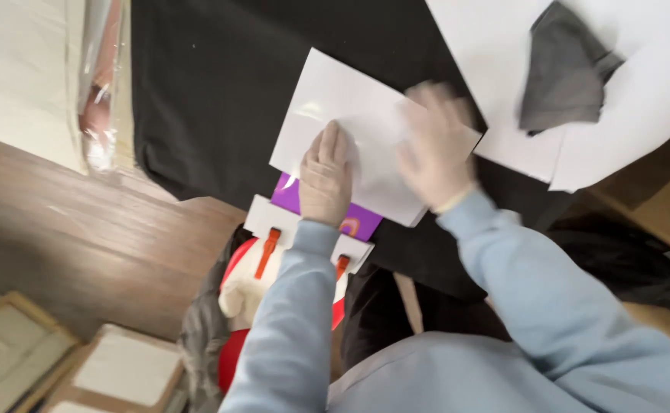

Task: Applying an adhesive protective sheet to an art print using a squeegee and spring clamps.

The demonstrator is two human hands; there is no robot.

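White glossy sheet (pixel 350 122) lies on a black cloth (pixel 205 99) covering the work surface, with a purple sheet (pixel 293 195) showing beneath its lower edge.

Left to right:

1. Clear plastic wrapping (pixel 99 84) hangs at the left border of the black cloth, above a brown wood floor (pixel 67 229). Framed white panels (pixel 128 371) lie on that floor at the lower left.
2. A white bar (pixel 262 218) with two orange clips (pixel 267 251) sits at the near edge of the cloth, just below the purple sheet.
3. Left hand (pixel 325 177), gloved and in a light blue sleeve, lies flat with fingers together and extended. It presses on the white glossy sheet and grips nothing.
4. Right hand (pixel 436 147), also gloved, rests on the right part of the same sheet. It is motion-blurred; the fingers appear spread and flat, closed on nothing.
5. Large white paper sheets (pixel 641 99) lie at the upper right, overlapping the cloth, well apart from the hands. A dark grey fabric piece (pixel 564 73) rests on them.
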